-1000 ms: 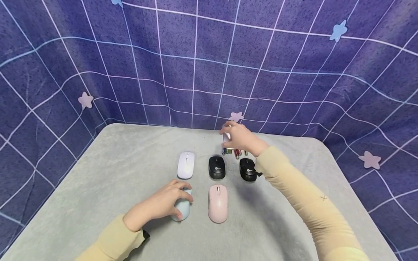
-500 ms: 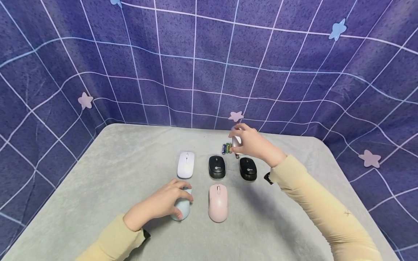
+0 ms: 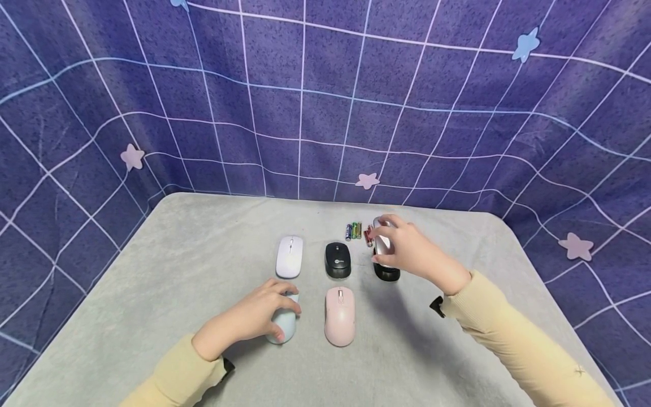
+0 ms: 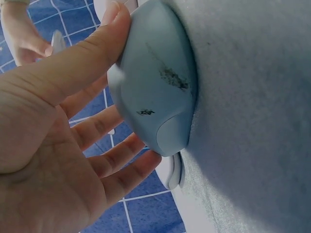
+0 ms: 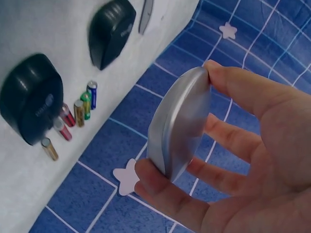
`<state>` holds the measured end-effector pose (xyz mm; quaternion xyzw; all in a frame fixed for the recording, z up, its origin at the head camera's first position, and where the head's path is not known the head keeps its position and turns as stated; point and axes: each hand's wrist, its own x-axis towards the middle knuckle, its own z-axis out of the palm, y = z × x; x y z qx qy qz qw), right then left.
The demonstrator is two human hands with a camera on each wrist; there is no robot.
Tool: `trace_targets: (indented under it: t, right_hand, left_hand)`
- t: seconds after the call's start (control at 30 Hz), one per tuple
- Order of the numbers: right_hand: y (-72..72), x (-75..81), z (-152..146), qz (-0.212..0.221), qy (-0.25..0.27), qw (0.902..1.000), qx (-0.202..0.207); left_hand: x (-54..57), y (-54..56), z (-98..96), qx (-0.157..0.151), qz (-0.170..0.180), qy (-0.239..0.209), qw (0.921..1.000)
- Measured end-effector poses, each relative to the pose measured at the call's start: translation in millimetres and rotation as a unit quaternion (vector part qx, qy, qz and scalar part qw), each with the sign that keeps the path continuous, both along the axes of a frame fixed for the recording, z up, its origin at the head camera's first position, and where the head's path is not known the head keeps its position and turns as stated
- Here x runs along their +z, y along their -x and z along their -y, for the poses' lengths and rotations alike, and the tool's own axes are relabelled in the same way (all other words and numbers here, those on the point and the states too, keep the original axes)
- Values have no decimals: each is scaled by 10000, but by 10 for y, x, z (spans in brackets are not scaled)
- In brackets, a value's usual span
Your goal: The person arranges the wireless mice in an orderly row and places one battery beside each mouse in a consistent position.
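While fingers (image 5: 232, 141) pinch, a silver mouse (image 5: 179, 127) sits between; apparently aloft.

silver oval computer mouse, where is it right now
The silver mouse is held in the person's right hand, right of centre in the head view, just right of the red cylindrical batteries and partly hiding a black rounded mouse.
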<state>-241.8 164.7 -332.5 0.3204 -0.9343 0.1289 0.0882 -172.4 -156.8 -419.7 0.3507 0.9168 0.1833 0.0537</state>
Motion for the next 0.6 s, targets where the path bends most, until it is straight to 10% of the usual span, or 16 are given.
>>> trace_targets:
  t: [0.6]
  right_hand:
    - [-463, -312, -120, -72, -134, 9997, -167]
  left_hand:
    - [54, -13, -16, 38, 102, -6, 9999]
